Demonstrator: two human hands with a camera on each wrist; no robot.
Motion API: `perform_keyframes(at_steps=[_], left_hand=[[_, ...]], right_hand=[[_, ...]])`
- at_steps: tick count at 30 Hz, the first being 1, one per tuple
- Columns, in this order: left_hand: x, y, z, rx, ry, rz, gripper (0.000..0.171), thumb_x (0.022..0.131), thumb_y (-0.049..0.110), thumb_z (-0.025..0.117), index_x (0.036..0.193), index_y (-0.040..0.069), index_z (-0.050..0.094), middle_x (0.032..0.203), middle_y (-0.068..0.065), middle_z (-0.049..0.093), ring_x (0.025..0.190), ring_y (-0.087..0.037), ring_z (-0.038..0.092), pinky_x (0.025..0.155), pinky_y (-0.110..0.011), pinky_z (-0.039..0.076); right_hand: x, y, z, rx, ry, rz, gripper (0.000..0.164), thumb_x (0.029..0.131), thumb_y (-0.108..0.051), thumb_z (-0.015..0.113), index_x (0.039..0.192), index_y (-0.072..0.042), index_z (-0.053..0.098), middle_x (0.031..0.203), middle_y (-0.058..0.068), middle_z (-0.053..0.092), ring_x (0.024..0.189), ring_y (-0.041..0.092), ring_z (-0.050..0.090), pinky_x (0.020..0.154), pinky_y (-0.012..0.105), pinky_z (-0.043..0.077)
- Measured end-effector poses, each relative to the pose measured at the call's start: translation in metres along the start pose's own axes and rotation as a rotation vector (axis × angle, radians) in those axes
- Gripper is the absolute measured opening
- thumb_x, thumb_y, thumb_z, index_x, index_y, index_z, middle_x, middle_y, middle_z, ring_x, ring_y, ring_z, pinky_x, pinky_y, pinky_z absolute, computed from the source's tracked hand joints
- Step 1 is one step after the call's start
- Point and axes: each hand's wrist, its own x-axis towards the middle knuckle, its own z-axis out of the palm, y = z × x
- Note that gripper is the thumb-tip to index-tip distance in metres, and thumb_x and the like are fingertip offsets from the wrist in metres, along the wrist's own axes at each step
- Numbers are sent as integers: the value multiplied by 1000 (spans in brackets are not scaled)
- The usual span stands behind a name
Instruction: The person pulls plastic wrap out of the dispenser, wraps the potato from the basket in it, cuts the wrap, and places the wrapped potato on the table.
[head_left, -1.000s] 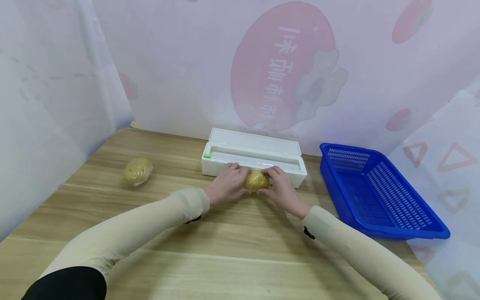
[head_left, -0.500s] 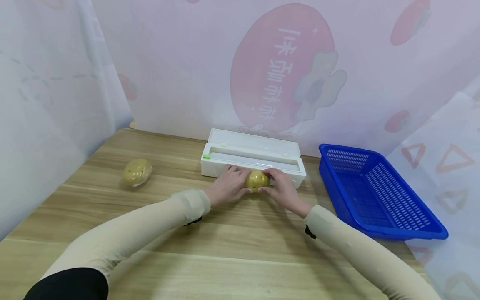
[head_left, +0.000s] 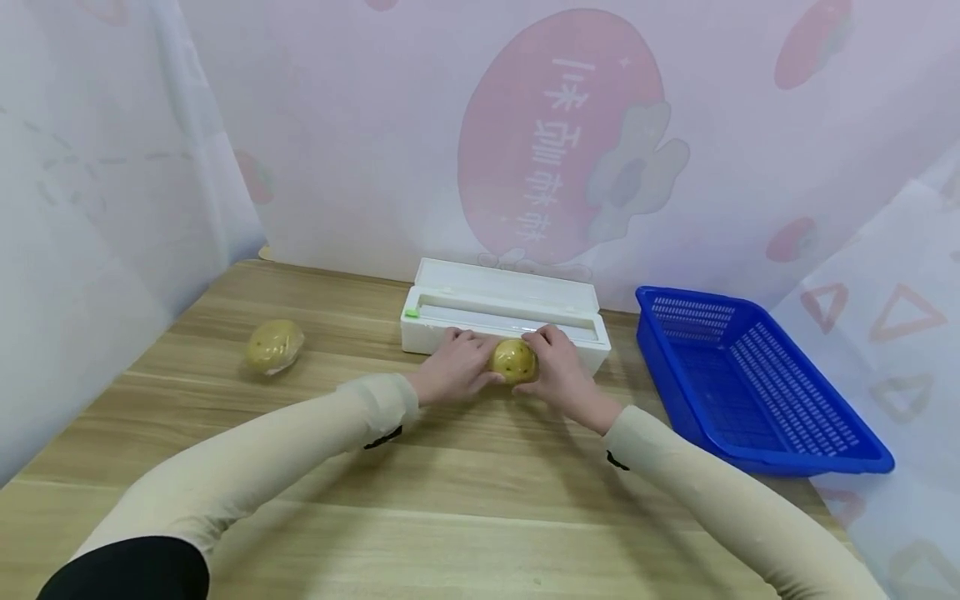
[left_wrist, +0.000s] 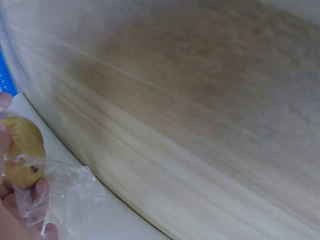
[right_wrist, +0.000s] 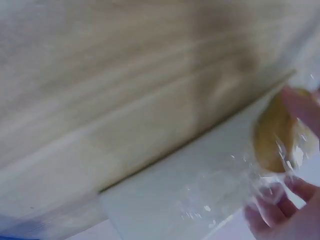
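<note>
A: Quick, where's the round yellow potato (head_left: pixel 514 361)?
B: Just in front of the long white rectangular box (head_left: pixel 506 292), about mid-length. Can't tell if they touch.
A: Fingers?
B: Left hand (head_left: pixel 459 367) pinches its left end. Right hand (head_left: pixel 561 373) pinches the right end, thumb toward the person, curled fingertips on the box side. So it sits between both sets, middle exposed.
A: Film?
B: Clear crinkled plastic film (left_wrist: pixel 75 192) over potato and fingertips, bunched by the left fingers, also lying over the box.
A: Box state?
B: Lid raised at the back, green tab (head_left: pixel 412 313) at its left end.
A: Rest?
B: Film-wrapped second yellow potato (head_left: pixel 274 347), well left of the box. Blue perforated plastic basket (head_left: pixel 795 463), right of it. All on the wood-grain tabletop (head_left: pixel 420 517).
</note>
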Motion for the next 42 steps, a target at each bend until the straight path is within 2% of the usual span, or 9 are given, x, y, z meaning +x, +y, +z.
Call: perform_keyframes(at_steps=[7,10,15,17,20,22,26,35,42], left_hand=[[1,8,-8,-43,-20,-72,59,94,45,64,137,6,52,124,-11,62,109,-29,56,96,-52,36],[2,15,-11,14,44,-70,61,88,46,72,130,4,57,121,-17,57,101,-31,58,91,-48,45],[3,21,-12,264,208,47,61,75,39,85,116,1,59,109,-17,59,88,-30,60,76,-40,53],[2,20,-9,352,245,108,51,78,27,83,115,-1,59,104,-17,62,88,-30,62,74,-38,55],[1,18,-2,395,271,147,36,82,7,78,111,-4,60,99,-19,64,85,-30,64,67,-36,57],[1,17,1,383,279,159,32,82,-4,74,110,-6,59,98,-21,64,84,-31,64,67,-35,57],[0,15,4,315,271,155,35,79,0,78,106,-8,57,95,-22,65,82,-31,64,71,-35,56],[-1,12,-2,67,119,67,48,78,12,84,115,-4,57,109,-21,65,98,-34,62,86,-40,53],[1,3,1,-47,132,95,52,73,11,88,116,-1,61,106,-15,67,94,-30,65,85,-40,53]], right_hand=[[-3,1,6,-15,84,-74,65,61,-13,96,111,4,58,105,16,56,94,30,57,82,41,51],[-3,4,7,1,94,-93,63,62,-13,95,110,4,58,105,16,57,94,30,57,82,40,52],[0,7,7,26,111,-100,57,63,-11,94,108,4,62,103,15,58,92,28,58,80,37,53],[1,7,6,37,110,-85,56,62,-10,95,106,5,63,101,15,59,90,27,59,77,36,53],[2,6,5,49,88,-59,59,60,-12,96,108,6,66,99,14,60,87,25,59,76,35,53],[3,6,4,58,71,-40,60,60,-13,96,109,7,67,97,13,60,85,24,59,75,34,53],[3,6,5,93,56,-7,63,60,-14,97,112,8,68,97,13,64,87,23,60,76,34,53],[5,10,5,230,37,74,55,58,-13,97,102,4,68,96,10,68,83,20,63,73,33,53],[8,13,3,286,-28,176,56,58,-17,97,106,1,72,90,4,70,74,18,60,66,32,49]])
